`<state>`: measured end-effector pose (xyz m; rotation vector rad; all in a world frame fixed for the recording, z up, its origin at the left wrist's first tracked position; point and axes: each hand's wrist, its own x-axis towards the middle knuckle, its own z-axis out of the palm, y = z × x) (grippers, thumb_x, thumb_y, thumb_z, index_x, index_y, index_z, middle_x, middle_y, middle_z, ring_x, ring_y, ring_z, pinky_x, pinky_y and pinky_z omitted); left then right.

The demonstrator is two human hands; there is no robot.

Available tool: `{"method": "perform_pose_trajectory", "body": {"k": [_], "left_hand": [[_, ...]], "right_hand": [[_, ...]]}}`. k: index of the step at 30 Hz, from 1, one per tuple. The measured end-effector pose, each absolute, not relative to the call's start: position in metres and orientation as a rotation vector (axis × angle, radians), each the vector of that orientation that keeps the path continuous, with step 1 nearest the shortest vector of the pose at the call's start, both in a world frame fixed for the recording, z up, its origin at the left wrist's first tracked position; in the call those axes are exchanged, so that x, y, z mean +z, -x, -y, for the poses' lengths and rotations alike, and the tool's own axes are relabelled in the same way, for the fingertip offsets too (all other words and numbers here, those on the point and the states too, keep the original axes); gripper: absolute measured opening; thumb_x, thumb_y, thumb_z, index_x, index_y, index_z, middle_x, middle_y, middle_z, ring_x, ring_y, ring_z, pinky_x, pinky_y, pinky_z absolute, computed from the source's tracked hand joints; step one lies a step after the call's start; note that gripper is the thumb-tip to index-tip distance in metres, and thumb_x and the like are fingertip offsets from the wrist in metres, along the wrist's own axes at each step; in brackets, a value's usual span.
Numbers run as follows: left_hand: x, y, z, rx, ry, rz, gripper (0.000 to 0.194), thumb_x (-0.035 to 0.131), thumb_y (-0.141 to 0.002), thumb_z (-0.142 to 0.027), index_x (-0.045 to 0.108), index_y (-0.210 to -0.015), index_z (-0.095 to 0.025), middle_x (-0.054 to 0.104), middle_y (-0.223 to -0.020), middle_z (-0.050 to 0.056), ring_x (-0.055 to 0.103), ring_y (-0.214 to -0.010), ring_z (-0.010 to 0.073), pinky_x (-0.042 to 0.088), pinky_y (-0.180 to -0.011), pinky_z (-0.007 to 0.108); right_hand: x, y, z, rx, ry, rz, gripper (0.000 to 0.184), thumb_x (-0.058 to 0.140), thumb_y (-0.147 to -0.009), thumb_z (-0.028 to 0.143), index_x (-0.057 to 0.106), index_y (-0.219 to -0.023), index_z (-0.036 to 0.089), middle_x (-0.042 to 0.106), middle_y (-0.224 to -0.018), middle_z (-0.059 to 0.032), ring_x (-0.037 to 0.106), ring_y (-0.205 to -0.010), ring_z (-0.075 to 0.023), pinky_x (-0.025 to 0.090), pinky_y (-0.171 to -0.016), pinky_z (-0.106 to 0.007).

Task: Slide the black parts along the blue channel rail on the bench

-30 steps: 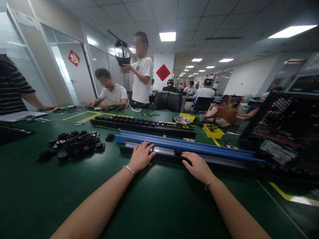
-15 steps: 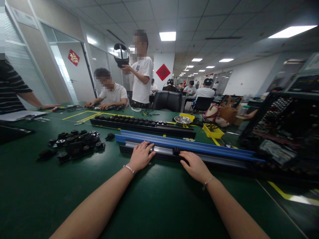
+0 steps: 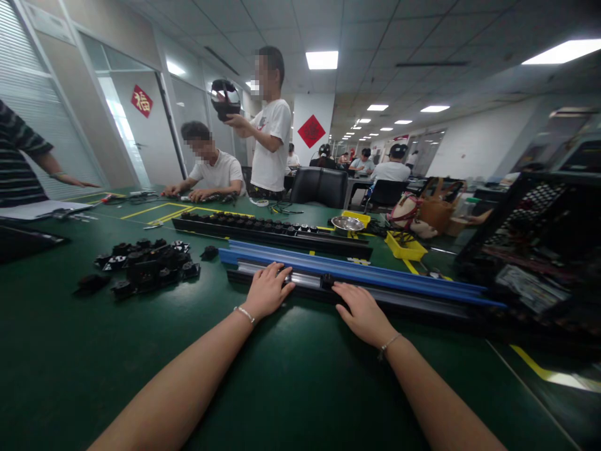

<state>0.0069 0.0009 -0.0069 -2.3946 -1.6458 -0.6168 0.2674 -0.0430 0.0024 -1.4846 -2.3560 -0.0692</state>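
Observation:
A long black rail (image 3: 404, 303) with a shiny metal inner channel lies crosswise before me on the green table. My left hand (image 3: 268, 289) rests on its left part, fingers stretched out over the channel. A small black block (image 3: 327, 281) sits in the channel between my hands. At the block's right side are the fingertips of my right hand (image 3: 361, 311), touching it with the fingers extended. Right behind the black rail runs a long blue rail (image 3: 357, 270). Left of these lies a pile of small black parts (image 3: 150, 266), one of them apart near the blue rail's end.
Farther back is another black rail (image 3: 272, 233) filled with a row of black parts. A metal bowl (image 3: 347, 223) and a yellow bin (image 3: 405, 246) stand beyond. An open black computer case (image 3: 530, 250) is at right. Co-workers sit and stand across the table.
My right hand and the small black block have slid left along the channel, closer to my left hand. The left hand stays in place. The view has shifted slightly.

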Motion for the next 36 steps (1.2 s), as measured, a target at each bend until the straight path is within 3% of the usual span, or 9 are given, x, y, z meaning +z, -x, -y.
{"method": "perform_pose_trajectory", "body": {"k": [16,36], "left_hand": [[-0.006,-0.007,-0.001,-0.593,2.399,1.654,0.048,0.03,-0.091,-0.05,0.044,-0.131,-0.028,0.046,-0.136,0.006,0.037,-0.127,0.0237,0.032,-0.101,0.043],[-0.008,-0.004,-0.004,-0.598,2.409,1.627,0.048,0.03,-0.091,-0.049,0.044,-0.131,-0.028,0.046,-0.136,0.006,0.037,-0.127,0.0234,0.032,-0.102,0.042]], "right_hand": [[0.001,-0.257,0.047,-0.103,1.538,2.384,0.048,0.039,-0.085,0.028,0.043,-0.132,0.024,0.045,-0.139,-0.0064,0.037,-0.129,-0.021,0.022,-0.108,-0.049],[-0.002,-0.248,0.045,-0.113,1.508,2.338,0.046,0.043,-0.082,0.026,0.046,-0.127,0.022,0.048,-0.137,-0.0065,0.041,-0.125,-0.0212,0.023,-0.106,-0.047]]}}
